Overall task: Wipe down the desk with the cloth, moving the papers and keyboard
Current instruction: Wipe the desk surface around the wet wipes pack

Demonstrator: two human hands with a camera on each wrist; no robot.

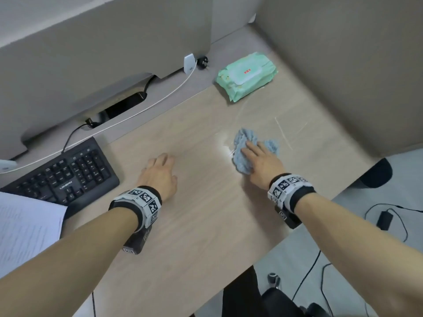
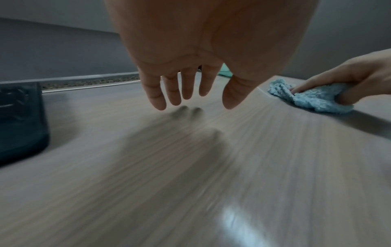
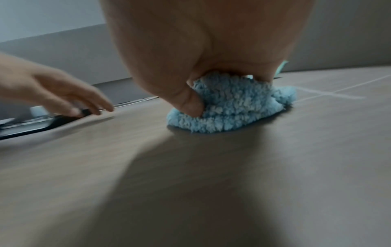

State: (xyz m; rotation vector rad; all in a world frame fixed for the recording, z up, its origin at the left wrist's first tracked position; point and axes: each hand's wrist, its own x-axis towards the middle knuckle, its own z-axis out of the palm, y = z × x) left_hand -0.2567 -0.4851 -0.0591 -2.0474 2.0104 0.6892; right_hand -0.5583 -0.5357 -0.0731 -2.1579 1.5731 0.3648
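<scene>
The cloth (image 1: 249, 148) is bunched into a blue wad on the right half of the desk (image 1: 194, 225), a little short of the pale streaks that cross the wood beyond it. The right hand (image 1: 263, 161) lies on top of it, fingers laid forward over the wad and the thumb tucked into its near side, so the cloth is both pressed and gripped. The left hand (image 1: 160, 175) hovers just above bare wood mid-desk, fingers loosely spread and holding nothing, its shadow right under it.

The keyboard (image 1: 61, 177) sits pushed off to the far left, touching or overlapping the papers (image 1: 27, 227) at the near left edge. A green wipes pack (image 1: 247, 75) lies at the back right, well apart from the cloth.

To my eye the wiping is under way on the right side. It would go better with the wad flattened out a bit so more of it meets the wood, long overlapping strokes carried out through those streaks, and the pack lifted aside when the cloth gets there.
</scene>
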